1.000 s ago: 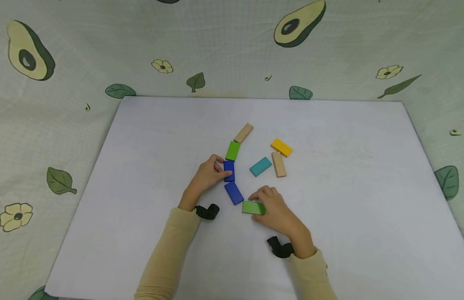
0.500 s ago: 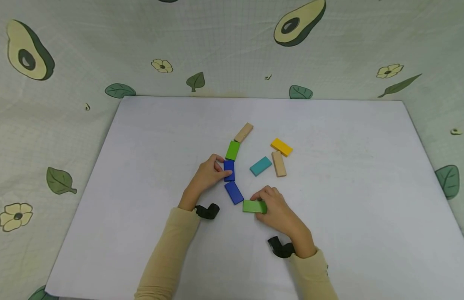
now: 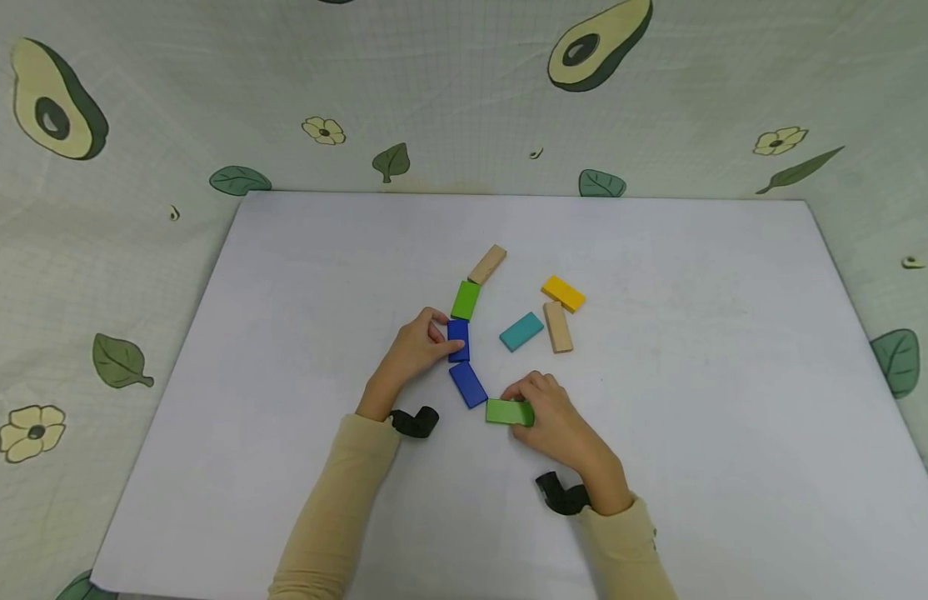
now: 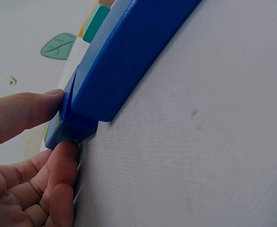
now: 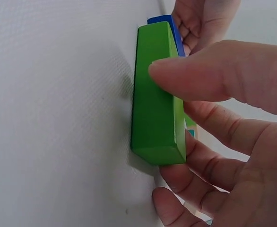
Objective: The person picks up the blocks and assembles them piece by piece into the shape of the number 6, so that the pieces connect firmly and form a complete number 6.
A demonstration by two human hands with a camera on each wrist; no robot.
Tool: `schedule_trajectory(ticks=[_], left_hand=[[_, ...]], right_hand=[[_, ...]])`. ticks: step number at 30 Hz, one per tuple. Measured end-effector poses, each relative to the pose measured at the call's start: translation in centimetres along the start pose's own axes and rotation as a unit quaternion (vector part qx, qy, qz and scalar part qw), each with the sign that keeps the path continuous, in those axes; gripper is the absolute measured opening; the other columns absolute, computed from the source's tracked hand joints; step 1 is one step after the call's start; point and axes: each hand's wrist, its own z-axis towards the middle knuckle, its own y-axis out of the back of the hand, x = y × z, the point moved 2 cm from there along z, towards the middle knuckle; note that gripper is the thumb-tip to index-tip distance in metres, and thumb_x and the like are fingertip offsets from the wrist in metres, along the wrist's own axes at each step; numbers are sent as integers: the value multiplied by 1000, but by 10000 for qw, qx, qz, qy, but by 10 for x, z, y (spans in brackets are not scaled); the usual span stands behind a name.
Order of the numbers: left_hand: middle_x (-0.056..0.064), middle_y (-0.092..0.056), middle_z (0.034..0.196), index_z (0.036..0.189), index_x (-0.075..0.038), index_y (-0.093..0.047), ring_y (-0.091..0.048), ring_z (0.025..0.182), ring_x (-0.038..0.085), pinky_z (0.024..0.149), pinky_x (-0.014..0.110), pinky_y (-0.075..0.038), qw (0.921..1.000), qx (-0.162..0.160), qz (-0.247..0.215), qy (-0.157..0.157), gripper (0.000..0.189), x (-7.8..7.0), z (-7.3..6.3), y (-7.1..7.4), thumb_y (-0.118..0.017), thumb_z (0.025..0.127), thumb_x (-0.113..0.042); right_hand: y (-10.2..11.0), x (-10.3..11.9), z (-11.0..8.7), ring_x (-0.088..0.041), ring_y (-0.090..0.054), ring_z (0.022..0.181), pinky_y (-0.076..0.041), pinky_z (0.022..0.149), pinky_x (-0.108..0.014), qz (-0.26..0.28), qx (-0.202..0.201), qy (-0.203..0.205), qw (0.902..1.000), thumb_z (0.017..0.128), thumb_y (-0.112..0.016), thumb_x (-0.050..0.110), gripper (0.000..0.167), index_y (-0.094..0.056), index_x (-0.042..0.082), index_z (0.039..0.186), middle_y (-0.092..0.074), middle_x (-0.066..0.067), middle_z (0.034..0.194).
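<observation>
Several small rectangular blocks lie end to end in a curved row. My left hand [image 3: 413, 354] pinches the upper blue block [image 3: 457, 328] between thumb and fingers; the left wrist view shows the thumb on one side of this blue block [image 4: 63, 127]. Just below it in the row, the other blue block [image 3: 468, 385] lies at a slant. At the row's near end, my right hand [image 3: 551, 419] holds a light green block [image 3: 505, 412] by its right part. Thumb and fingers are on opposite sides of that green block [image 5: 155, 113] in the right wrist view. Its left end is by the lower blue block's corner.
Farther up the row are another green block [image 3: 466, 300] and a plain wooden block [image 3: 487, 264]. Right of the row lie a teal block [image 3: 521, 332], a second wooden block [image 3: 557, 327] and a yellow block [image 3: 563, 293]. All rest on a white tabletop [image 3: 704, 350].
The light green block and my right hand's fingertips have shifted very slightly right over the past second. My left hand and the other blocks have stayed put.
</observation>
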Motion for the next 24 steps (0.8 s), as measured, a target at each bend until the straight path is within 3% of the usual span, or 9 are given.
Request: schedule_trajectory(ticks=[12,17,24], left_hand=[[6,-57,85,120,-8,-48,-49,73,17,64,25,-37,10000,0,-46,-32,49,2,1,0,-69,83,-33],[6,-57,86,120,-8,-48,-49,74,17,64,25,-37,10000,15,-46,-53,48,2,1,0,-69,83,-32],[7,-57,86,120,-8,-48,-50,75,18,65,25,-38,9999,27,-81,-72,48,2,0,0,-69,83,-32]], right_hand=[[8,-2,-1,-20,-47,97,-39,85,-38,214,-104,-251,9994,80,-71,16,34,-60,8,111,-55,-4,102],[17,-13,1,-21,-50,95,-43,83,-38,480,-678,-537,9951,84,-68,15,33,-57,6,115,-56,-7,104],[32,-24,0,-23,-51,92,-45,78,-35,805,-1608,-1067,9779,86,-65,15,37,-53,2,118,-54,-13,105]])
